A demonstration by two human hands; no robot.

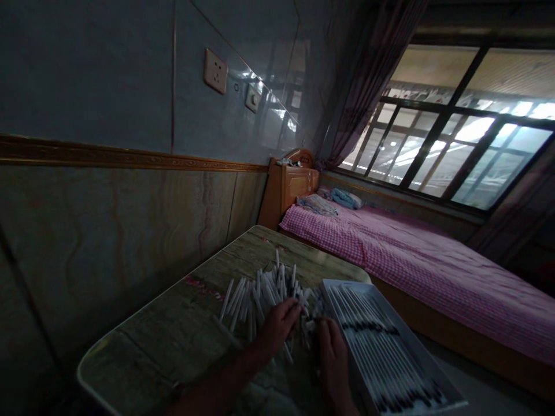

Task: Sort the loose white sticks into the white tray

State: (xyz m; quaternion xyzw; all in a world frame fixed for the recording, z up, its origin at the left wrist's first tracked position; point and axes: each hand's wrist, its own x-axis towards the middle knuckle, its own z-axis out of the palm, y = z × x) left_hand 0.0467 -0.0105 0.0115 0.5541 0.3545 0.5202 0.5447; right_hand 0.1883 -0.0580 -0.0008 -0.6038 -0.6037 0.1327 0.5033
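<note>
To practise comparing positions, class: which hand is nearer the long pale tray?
The right hand, just beside the tray; the left hand is farther from it, by the loose white tubes.

Dim daylight enters a dark-framed window (442, 124) beside purplish curtains (368, 75). A bed (390, 237) with a pink checked cover stands near a glossy wall (108, 86), gray above wooden trim (130, 159), yellowish marbled below.

So it's 1 head cam, looking forward and down across the table (165, 335), frame kinda tilted. Left hand (280, 326) and right hand (333, 349) are pretty close; bed (390, 237) and window (433, 138) sit way farther back, upper right.
</note>
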